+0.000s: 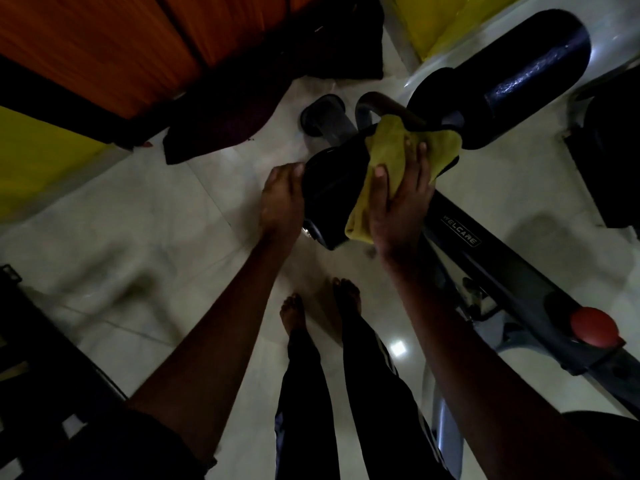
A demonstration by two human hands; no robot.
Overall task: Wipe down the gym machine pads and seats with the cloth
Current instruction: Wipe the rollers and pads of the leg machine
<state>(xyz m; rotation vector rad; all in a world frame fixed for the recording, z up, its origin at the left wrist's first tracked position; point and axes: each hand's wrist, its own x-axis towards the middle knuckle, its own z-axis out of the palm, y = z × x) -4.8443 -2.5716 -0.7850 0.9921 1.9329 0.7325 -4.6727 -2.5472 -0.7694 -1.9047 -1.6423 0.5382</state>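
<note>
My right grip (398, 202) lies flat and wide, fingers straight, pressing the yellow cloth (391, 150) onto the black roller pad (329, 188) at centre. At the pad's 9 o'clock my left grip (282, 199) touches its end. Its fingertips are lost in shadow, so I cannot tell how they close. The cloth hides the pad's 2 o'clock end.

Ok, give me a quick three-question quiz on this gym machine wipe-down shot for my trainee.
1. True or false: the yellow cloth lies folded and untouched.
2. Which hand presses the cloth onto the black roller pad? A: left hand. B: right hand.
3. Fill in: the knob on the machine frame is ___.

Key: 1 false; 2 B; 3 red.
</note>
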